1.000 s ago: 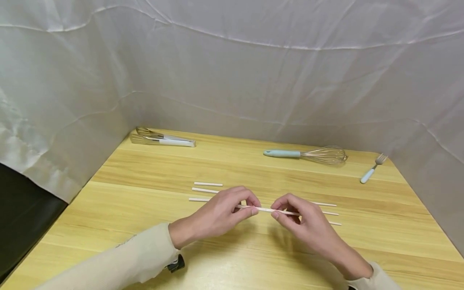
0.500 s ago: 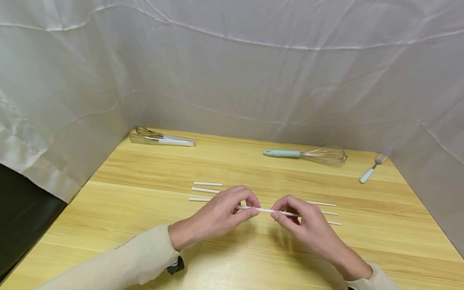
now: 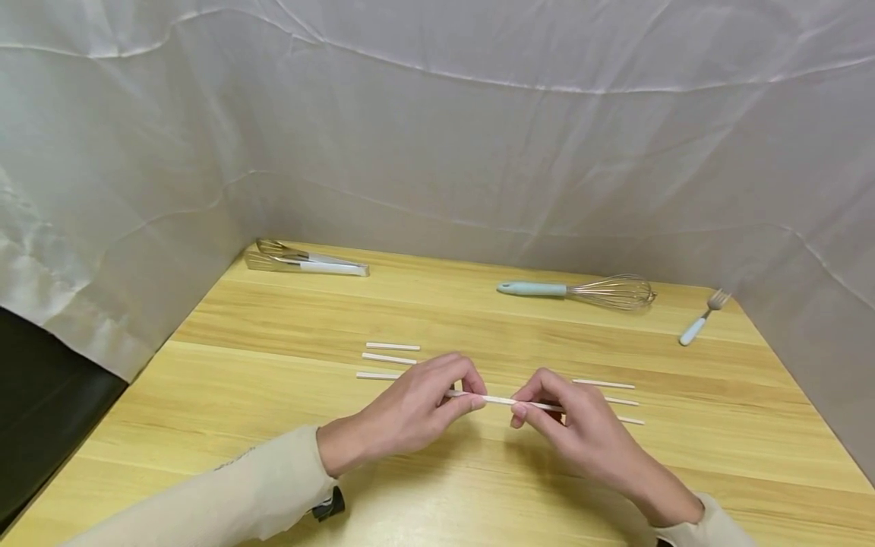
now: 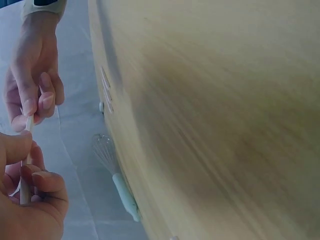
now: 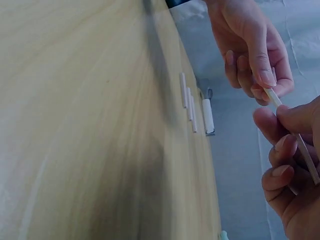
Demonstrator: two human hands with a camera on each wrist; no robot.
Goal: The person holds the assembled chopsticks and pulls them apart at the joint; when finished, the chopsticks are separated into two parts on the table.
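A thin pale chopstick [image 3: 498, 399] spans my two hands above the wooden table, its right side slightly lower in the head view. My left hand [image 3: 417, 403] pinches it between thumb and fingertips. A short way along, my right hand [image 3: 581, 422] pinches the other part in the same manner. Both ends are partly covered by the hands; in the right wrist view one end of the chopstick [image 5: 306, 159] sticks out past the right fingers. Short pale stick pieces [image 3: 393, 347] lie beyond the left hand, and thinner ones [image 3: 604, 384] lie beyond the right hand.
Along the back of the table [image 3: 437, 311] lie metal tongs [image 3: 333, 267] with white grips at the left and a whisk [image 3: 532, 289] with a light blue handle. A small fork [image 3: 693, 331] is at the right. Grey cloth [image 3: 437, 152] hangs behind and at the sides.
The hands and the chopstick have shifted only slightly. My left fingertips have moved a little left and down, and the bare stretch of chopstick between the hands looks slightly longer.
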